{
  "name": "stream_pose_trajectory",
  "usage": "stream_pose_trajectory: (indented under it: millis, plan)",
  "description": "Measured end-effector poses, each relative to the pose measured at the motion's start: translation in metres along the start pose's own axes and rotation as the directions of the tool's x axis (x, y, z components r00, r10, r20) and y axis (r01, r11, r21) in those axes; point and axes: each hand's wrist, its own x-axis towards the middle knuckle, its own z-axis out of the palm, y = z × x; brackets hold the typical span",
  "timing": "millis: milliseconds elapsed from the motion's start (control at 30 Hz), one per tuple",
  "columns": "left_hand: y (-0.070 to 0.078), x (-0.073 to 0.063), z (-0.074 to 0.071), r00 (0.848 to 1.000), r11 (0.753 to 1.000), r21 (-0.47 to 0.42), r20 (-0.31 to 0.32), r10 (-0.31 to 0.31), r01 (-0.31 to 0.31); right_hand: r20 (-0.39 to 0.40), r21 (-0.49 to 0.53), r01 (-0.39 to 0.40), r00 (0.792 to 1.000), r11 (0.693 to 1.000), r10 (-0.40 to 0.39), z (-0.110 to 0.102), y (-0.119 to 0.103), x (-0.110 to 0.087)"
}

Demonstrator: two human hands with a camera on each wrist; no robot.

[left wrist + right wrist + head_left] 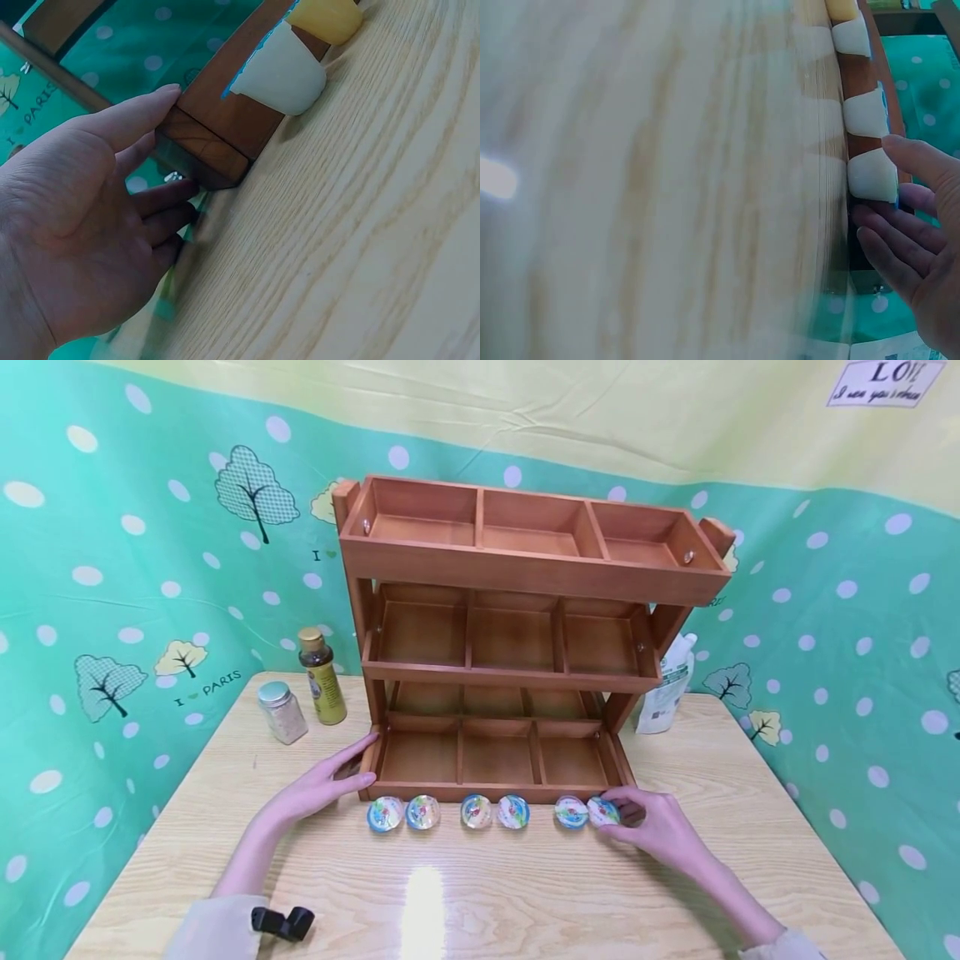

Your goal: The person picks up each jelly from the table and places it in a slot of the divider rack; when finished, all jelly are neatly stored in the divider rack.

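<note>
A brown wooden three-tier rack (450, 794), its tiers split into compartments, stands on the table. Along its front lies a row of several small jelly cups (513, 812) with printed lids, in pairs. My left hand (318, 787) touches the lower left front corner of the rack, thumb at the front and fingers along the side. In the left wrist view, a white cup (281, 75) sits just beyond that corner. At the right end of the row my right hand (663, 828) pinches the last jelly cup (872, 177) between thumb and index finger; the other fingers lie loosely beside it.
A glass jar (283, 714) with a green lid and a yellow-labelled bottle (326, 685) stand left of the rack. Behind its right side is a white pouch (663, 693). A polka-dot curtain (825, 635) surrounds the wooden table (360, 877).
</note>
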Motion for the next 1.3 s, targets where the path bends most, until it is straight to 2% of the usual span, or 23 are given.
stream_pose_trajectory:
  millis: [167, 400, 700, 1000, 1167, 1300]
  plan:
    - [-0.003, 0.002, 0.001, 1.000, 1.000, -0.002, 0.001, -0.007, 0.007, 0.013, 0.002, -0.021, 1.000, 1.000, 0.021, -0.002, -0.001, -0.001]
    - [-0.008, 0.003, 0.003, 0.999, 0.997, -0.063, 0.011, -0.040, 0.041, 0.073, 0.015, -0.076, 0.995, 0.997, 0.075, -0.011, -0.002, 0.000]
    - [-0.002, 0.002, 0.003, 1.000, 0.999, -0.026, -0.011, -0.028, 0.028, 0.135, 0.130, -0.005, 0.991, 0.992, -0.013, -0.031, -0.006, 0.006]
    - [-0.003, 0.002, 0.005, 1.000, 0.998, -0.066, -0.010, -0.019, 0.019, 0.140, 0.133, 0.023, 0.989, 0.991, -0.042, -0.047, -0.015, 0.027]
    - [-0.003, 0.002, 0.004, 1.000, 0.998, -0.058, -0.008, -0.024, 0.023, 0.149, 0.115, 0.022, 0.988, 0.993, -0.039, -0.047, -0.027, 0.045]
    - [-0.004, 0.003, 0.004, 1.000, 0.997, -0.069, -0.006, -0.017, 0.016, 0.175, 0.143, 0.016, 0.984, 0.990, -0.041, -0.042, -0.039, 0.062]
